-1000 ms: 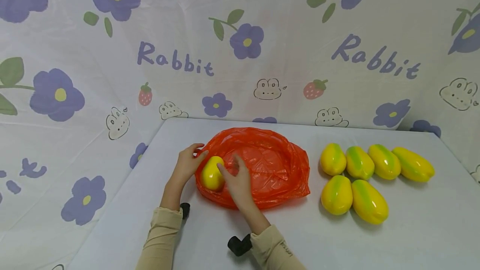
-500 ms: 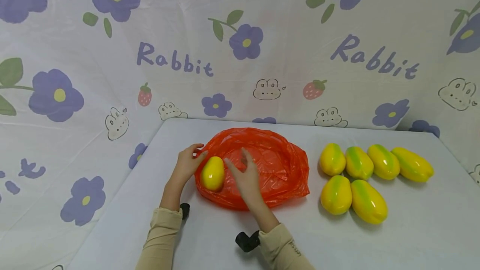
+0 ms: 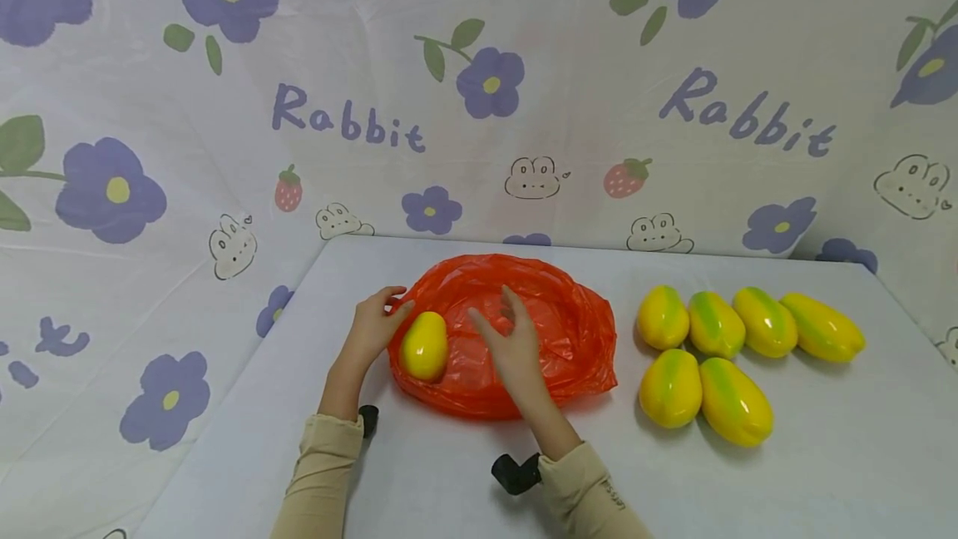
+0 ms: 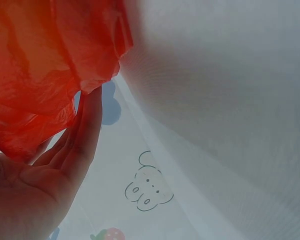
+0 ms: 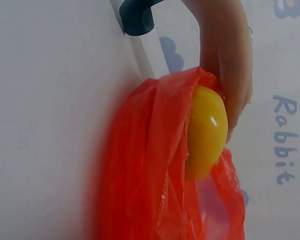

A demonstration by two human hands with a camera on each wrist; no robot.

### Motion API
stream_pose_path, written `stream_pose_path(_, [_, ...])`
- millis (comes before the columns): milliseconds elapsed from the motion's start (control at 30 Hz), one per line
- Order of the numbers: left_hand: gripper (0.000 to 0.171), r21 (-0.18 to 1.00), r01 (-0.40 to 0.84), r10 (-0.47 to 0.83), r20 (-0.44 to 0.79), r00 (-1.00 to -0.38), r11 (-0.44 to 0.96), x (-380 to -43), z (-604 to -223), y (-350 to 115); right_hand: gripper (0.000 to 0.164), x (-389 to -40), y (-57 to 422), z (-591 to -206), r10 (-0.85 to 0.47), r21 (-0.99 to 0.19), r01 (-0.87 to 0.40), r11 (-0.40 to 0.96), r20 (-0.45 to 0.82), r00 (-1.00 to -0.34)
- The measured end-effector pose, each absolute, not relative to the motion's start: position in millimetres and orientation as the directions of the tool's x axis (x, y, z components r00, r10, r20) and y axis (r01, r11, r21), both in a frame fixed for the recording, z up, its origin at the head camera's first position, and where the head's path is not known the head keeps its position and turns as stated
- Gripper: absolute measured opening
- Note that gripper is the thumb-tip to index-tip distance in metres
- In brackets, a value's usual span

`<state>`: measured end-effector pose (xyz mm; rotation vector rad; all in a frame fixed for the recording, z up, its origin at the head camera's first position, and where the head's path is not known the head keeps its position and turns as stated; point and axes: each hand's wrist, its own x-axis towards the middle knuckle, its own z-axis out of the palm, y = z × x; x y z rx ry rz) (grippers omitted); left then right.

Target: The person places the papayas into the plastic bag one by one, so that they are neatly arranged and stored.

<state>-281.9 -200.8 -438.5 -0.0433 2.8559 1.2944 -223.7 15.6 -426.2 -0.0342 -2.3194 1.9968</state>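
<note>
Fabric printed with purple flowers, strawberries, line-drawn rabbits and the word "Rabbit" fills the background behind a white bench. On the bench sits a red plastic bag, its wide mouth facing upward and its crumpled rim forming a thick ring. Two beige sleeves come in from the lower edge of the head view, the right one bearing small dark lettering near its cuff. The hands are apart from each other: the right hand is over the bag's mouth with thumb and fingers spread, while the left hand holds the bag's left rim between thumb and fingers, the fingers lying along the outside of the plastic. Six glossy yellow papayas streaked with green lie to the right of the bag, four in the back row and two in front. A seventh papaya sits inside the bag at its left end, near the left hand. Black angled fittings show beside the cuffs.
</note>
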Motion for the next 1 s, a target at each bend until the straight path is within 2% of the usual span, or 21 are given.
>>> stream_pose_path(233, [0.048,0.752,-0.033,-0.024,-0.023,-0.999,0.658,-283.1,-438.9,-200.6,0.077,-225.2,29.8,-423.1,0.1,-0.984,-0.066,0.165,0.083,-0.992])
stream_pose_path(1000, [0.049,0.753,-0.037,-0.026,-0.027,-0.999,0.657,-284.6,-440.1,-200.7,0.075,-224.7,76.9,-418.0,0.124,-0.979,-0.05,0.198,0.076,-0.989])
